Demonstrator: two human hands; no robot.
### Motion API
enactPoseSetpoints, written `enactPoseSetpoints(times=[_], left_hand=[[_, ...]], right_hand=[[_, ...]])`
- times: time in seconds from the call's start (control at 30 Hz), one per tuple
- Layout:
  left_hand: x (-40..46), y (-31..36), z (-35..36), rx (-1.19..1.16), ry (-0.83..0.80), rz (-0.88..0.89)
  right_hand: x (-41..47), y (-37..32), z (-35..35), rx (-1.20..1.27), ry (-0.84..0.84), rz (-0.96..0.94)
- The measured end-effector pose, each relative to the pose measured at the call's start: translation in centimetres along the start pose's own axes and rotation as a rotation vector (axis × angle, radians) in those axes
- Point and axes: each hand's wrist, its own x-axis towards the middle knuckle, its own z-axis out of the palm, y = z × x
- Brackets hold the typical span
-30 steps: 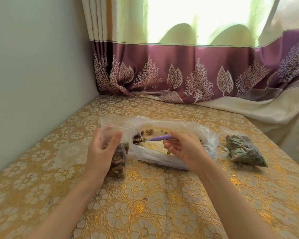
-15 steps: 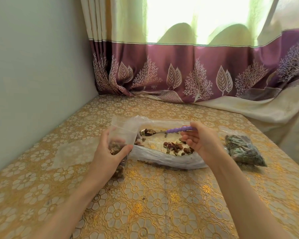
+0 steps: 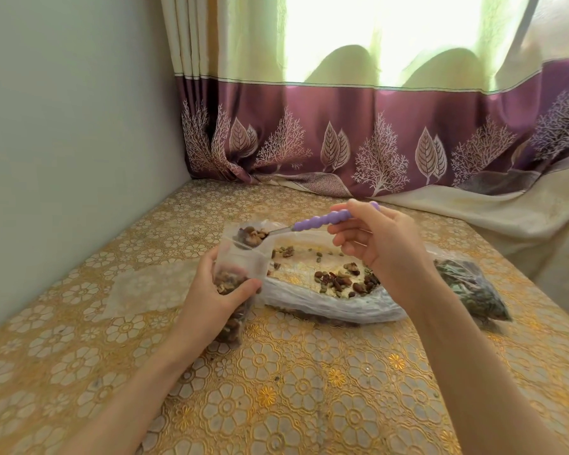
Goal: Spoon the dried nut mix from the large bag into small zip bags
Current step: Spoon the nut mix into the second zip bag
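The left hand (image 3: pixel 222 298) grips a small zip bag (image 3: pixel 240 267) partly filled with nut mix, upright on the counter (image 3: pixel 309 389). The right hand (image 3: pixel 380 244) pinches a purple-handled spoon (image 3: pixel 322 220), its loaded bowl over the bag's mouth. No writing is legible.

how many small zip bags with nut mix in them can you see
2. One small zip bag is held upright by the left hand, under the loaded spoon. A filled small bag lies on the table right of the large bag, partly hidden.
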Motion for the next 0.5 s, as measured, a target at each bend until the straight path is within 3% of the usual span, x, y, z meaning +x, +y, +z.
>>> enactPoseSetpoints(times=[0.3,0.5], left_hand=[[0.0,0.1,0.2,-0.032,0.021,0.012],[-0.5,-0.1,0.4,-0.034,0.028,0.061]], right_hand=[[0.2,0.4,-0.3,-0.054,-0.041,-0.026],[0.6,1.2,-1.9,0.130,0.261,0.001]])
